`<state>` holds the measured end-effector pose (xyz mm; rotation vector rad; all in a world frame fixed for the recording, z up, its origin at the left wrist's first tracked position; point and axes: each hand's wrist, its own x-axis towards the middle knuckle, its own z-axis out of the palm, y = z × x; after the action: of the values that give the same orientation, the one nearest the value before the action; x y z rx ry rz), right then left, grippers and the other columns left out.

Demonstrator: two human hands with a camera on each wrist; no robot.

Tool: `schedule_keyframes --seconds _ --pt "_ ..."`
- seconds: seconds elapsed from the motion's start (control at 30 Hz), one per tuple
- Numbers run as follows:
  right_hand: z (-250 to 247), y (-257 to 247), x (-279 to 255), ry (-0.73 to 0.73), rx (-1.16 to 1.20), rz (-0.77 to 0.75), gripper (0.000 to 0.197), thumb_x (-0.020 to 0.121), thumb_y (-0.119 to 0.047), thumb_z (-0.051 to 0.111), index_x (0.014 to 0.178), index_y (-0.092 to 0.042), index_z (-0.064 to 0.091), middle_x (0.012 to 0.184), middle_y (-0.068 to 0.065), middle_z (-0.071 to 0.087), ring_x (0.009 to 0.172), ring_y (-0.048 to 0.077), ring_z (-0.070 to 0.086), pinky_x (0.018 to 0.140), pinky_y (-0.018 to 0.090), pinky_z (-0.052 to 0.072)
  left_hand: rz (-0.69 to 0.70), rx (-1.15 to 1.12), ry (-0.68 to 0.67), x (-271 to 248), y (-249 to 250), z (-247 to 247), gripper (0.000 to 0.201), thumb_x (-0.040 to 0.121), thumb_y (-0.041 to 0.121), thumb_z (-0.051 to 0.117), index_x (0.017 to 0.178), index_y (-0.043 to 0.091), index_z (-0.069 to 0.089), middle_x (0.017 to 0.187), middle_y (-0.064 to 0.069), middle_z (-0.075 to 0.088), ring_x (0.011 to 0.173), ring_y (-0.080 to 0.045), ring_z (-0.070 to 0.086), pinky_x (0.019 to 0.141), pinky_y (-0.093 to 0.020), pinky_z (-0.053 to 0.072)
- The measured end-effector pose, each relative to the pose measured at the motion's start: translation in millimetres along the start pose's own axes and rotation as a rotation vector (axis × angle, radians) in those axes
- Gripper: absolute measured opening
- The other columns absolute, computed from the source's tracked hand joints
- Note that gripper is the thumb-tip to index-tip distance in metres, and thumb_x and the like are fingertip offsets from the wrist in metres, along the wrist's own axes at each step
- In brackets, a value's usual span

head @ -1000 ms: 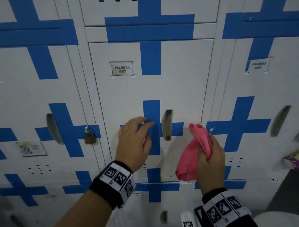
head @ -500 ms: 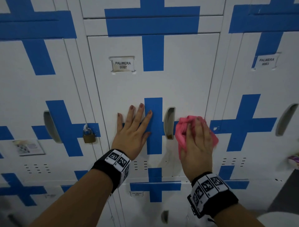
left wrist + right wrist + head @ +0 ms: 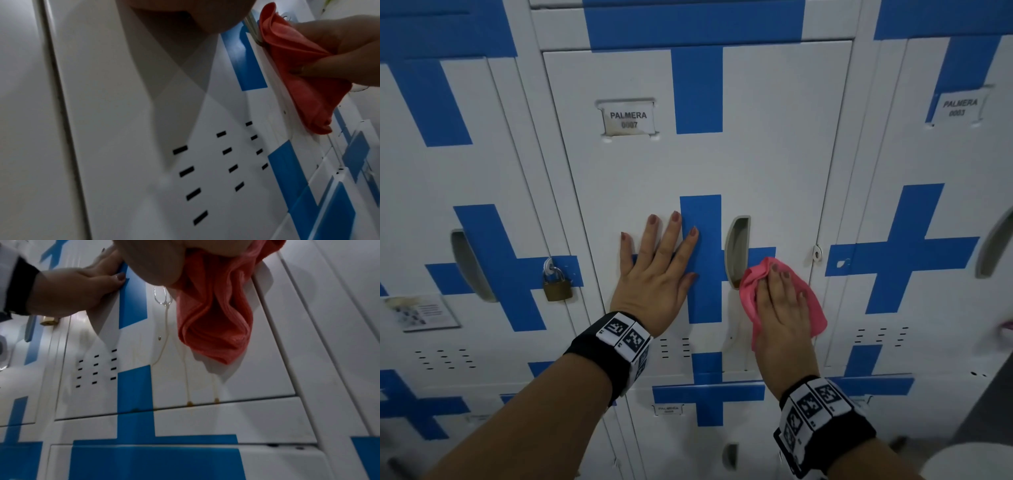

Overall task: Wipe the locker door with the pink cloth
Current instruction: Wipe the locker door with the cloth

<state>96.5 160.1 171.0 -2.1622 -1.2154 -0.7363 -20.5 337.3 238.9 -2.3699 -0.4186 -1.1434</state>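
The white locker door [image 3: 756, 164] with blue cross tape and a "PALMERA 0007" label [image 3: 628, 118] fills the middle of the head view. My left hand [image 3: 657, 270] lies flat on it, fingers spread, just left of the recessed handle [image 3: 736, 250]. My right hand [image 3: 784, 301] presses the pink cloth [image 3: 748, 287] on the door right of the handle's lower end. In the left wrist view the right hand's thumb and fingers [image 3: 349, 48] pinch a fold of the cloth [image 3: 304, 97]. The cloth's lower end [image 3: 216, 313] hangs below the palm.
A brass padlock [image 3: 556, 287] hangs on the neighbouring locker to the left. Vent slots [image 3: 674, 346] sit below my left hand. Yellowish drip streaks [image 3: 189, 386] run down the door under the cloth. More lockers stand on both sides and below.
The left hand went from hovering to flat on the door. The right hand brought the hanging cloth onto the door and has slid it slightly down and right of the handle.
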Motion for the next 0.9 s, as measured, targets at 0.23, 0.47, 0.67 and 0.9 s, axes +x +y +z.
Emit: schedule_keyframes --seconds 0.23,0.47,0.67,0.9 --pt "20 2 -19 -0.043 -0.144 -0.069 0.106 0.058 -0.005 0.08 0.145 -0.015 0.02 0.152 0.004 0.018 0.143 0.025 0.008 0.104 0.059 0.018 0.0 0.01 0.001 0 0 0 0.067 0.095 0.043 0.029 0.15 0.024 -0.004 0.156 0.0 -0.021 0.143 -0.025 -0.018 0.113 -0.051 -0.014" --pt "21 11 -38 -0.231 -0.145 -0.19 0.138 0.044 -0.012 0.088 0.15 -0.019 -0.001 0.15 -0.005 0.015 0.142 0.023 0.009 0.1 0.054 0.027 0.005 0.011 0.004 0 -1 0 0.068 0.094 0.043 0.032 0.15 0.024 -0.002 0.156 0.001 -0.021 0.143 -0.025 -0.018 0.112 -0.052 -0.013" --pt "22 -23 -26 -0.199 0.209 0.039 0.141 0.057 -0.019 0.086 0.142 -0.032 -0.025 0.155 0.003 -0.008 0.138 0.009 -0.023 0.112 0.05 0.002 0.007 0.017 0.004 1 -1 0 0.067 0.094 0.043 0.033 0.15 0.023 0.003 0.156 0.001 -0.021 0.143 -0.025 -0.018 0.112 -0.052 -0.013" --pt "42 -33 -24 -0.193 -0.104 -0.285 0.135 0.048 -0.019 0.082 0.148 -0.016 -0.008 0.156 0.0 -0.017 0.144 0.019 -0.013 0.106 0.05 0.016 0.006 0.011 -0.001 0 -1 1 0.069 0.094 0.043 0.033 0.15 0.024 -0.002 0.155 0.001 -0.022 0.143 -0.026 -0.018 0.112 -0.052 -0.014"
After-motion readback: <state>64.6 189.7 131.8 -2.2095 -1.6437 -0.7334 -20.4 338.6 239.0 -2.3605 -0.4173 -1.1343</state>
